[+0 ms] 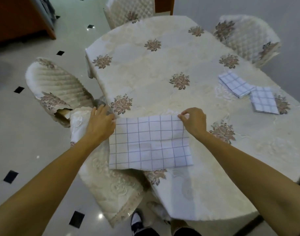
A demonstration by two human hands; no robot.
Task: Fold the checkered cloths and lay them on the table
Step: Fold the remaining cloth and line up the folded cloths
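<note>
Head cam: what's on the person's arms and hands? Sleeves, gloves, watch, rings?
Nothing worn is in view. The left forearm and right forearm are bare to the frame edge, with no sleeve showing. The left hand and right hand have no gloves. No watch, band or ring shows on the sides facing the camera.

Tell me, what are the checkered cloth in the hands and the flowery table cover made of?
The checkered cloth looks like thin, matte woven fabric: it holds crease lines and bends softly. The table cover seems to be thicker cloth with a faint sheen, perhaps embroidered; it drapes over the edge.
</note>
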